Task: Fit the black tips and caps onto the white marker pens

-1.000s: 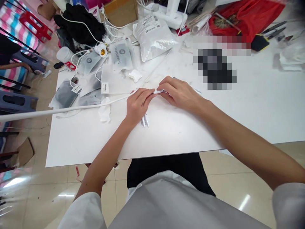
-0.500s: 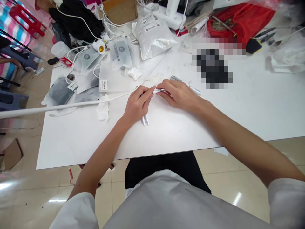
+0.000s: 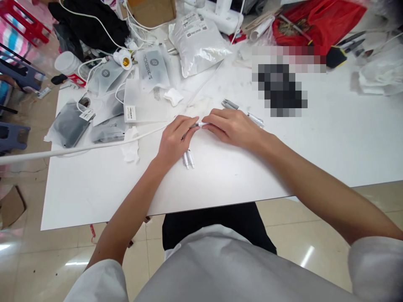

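Note:
My left hand (image 3: 174, 140) and my right hand (image 3: 233, 127) meet over the middle of the white table (image 3: 220, 180). Both pinch a thin white pen-like stick (image 3: 199, 124) that runs between their fingertips. Two more small white sticks (image 3: 188, 159) lie on the table under my left wrist. Some silver and white sticks (image 3: 242, 111) lie just behind my right hand. A long white cable (image 3: 78, 149) runs from near my left hand off to the left edge.
Grey and silver pouches (image 3: 151, 75), a bulb socket (image 3: 122, 61), white cables and a cardboard box (image 3: 151, 8) crowd the table's far left. A red bag (image 3: 317, 21) and dark tools (image 3: 349, 42) lie far right. Stools (image 3: 14, 136) stand on the floor at left.
The camera has shifted a little, so the table sits lower and further left in view. Both hands stay pinched on the thin stick, with their fingertips drawn slightly closer.

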`<state>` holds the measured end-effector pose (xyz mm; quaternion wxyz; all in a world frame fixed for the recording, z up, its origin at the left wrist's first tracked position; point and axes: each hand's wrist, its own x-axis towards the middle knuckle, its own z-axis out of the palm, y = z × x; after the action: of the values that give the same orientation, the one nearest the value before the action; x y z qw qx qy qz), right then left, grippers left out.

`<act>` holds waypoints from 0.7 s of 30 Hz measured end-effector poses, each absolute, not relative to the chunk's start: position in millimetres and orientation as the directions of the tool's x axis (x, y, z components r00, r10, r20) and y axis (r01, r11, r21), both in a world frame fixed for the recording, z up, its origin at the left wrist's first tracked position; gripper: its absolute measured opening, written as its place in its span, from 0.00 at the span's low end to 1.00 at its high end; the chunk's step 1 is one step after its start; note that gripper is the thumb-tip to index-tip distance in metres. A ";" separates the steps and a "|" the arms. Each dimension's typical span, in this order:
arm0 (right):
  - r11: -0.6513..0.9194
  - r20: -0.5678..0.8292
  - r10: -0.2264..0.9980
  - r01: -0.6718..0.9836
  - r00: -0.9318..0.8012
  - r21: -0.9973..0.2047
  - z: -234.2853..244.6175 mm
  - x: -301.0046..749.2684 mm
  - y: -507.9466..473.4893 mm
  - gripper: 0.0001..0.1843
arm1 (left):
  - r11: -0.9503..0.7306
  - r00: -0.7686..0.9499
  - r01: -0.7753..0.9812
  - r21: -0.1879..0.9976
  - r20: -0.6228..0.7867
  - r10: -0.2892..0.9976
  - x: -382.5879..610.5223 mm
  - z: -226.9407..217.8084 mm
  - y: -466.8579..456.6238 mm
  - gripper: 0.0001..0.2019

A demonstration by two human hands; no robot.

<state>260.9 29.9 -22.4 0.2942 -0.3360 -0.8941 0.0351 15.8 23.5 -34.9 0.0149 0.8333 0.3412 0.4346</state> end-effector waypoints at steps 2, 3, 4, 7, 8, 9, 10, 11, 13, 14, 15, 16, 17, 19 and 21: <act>0.759 0.495 0.638 0.590 -0.590 -0.275 -21.5 260.3 28.8 0.17 | -0.742 0.364 0.583 0.331 0.710 0.603 16.0 -34.5 22.8 0.12; 0.754 0.491 0.645 0.592 -0.585 -0.285 -21.0 260.2 28.2 0.17 | -0.736 0.361 0.590 0.332 0.707 0.608 16.1 -34.1 22.6 0.12; 0.749 0.487 0.653 0.592 -0.580 -0.299 -20.6 260.1 27.5 0.17 | -0.736 0.364 0.590 0.332 0.704 0.610 16.3 -33.6 22.5 0.11; 0.735 0.473 0.673 0.582 -0.568 -0.347 -19.7 260.8 25.6 0.17 | -0.748 0.386 0.570 0.340 0.693 0.609 16.9 -32.0 22.1 0.11; 0.731 0.469 0.679 0.582 -0.565 -0.357 -19.6 261.3 25.1 0.17 | -0.750 0.391 0.563 0.346 0.689 0.611 17.0 -31.7 21.9 0.11; 0.727 0.466 0.683 0.584 -0.563 -0.361 -19.6 261.7 24.8 0.16 | -0.750 0.392 0.562 0.350 0.685 0.614 17.1 -31.5 21.8 0.12; 0.725 0.464 0.685 0.586 -0.562 -0.360 -19.7 262.2 24.7 0.16 | -0.748 0.394 0.563 0.353 0.680 0.618 17.2 -31.5 21.7 0.12; 0.726 0.465 0.684 0.588 -0.562 -0.357 -19.8 262.6 24.8 0.16 | -0.746 0.397 0.563 0.354 0.676 0.620 17.2 -31.7 21.8 0.12; 0.733 0.471 0.676 0.586 -0.567 -0.346 -20.2 263.1 25.4 0.16 | -0.747 0.402 0.565 0.350 0.674 0.620 17.1 -32.5 22.1 0.13; 0.739 0.472 0.669 0.583 -0.574 -0.338 -20.3 263.3 25.8 0.16 | -0.748 0.403 0.567 0.345 0.676 0.617 17.0 -33.0 22.4 0.13; 0.745 0.472 0.662 0.580 -0.582 -0.330 -20.2 263.4 26.2 0.16 | -0.748 0.403 0.569 0.340 0.678 0.615 16.9 -33.5 22.9 0.13; 0.748 0.469 0.658 0.579 -0.589 -0.323 -20.0 263.5 26.6 0.17 | -0.748 0.402 0.572 0.336 0.681 0.612 16.8 -33.9 23.3 0.13; 0.749 0.464 0.658 0.581 -0.593 -0.318 -19.6 263.6 26.8 0.18 | -0.748 0.401 0.575 0.331 0.683 0.610 16.6 -34.1 23.8 0.13; 0.745 0.457 0.662 0.588 -0.595 -0.314 -18.3 263.8 27.0 0.20 | -0.753 0.406 0.574 0.322 0.687 0.603 16.5 -34.2 24.5 0.12; 0.740 0.456 0.667 0.594 -0.589 -0.315 -16.8 263.9 26.9 0.20 | -0.766 0.413 0.559 0.317 0.695 0.589 16.6 -33.6 24.7 0.11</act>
<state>263.9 26.9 -16.8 0.2823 -0.3548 -0.8890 0.0645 16.6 24.7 -33.6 0.0178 0.8403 0.3416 0.4206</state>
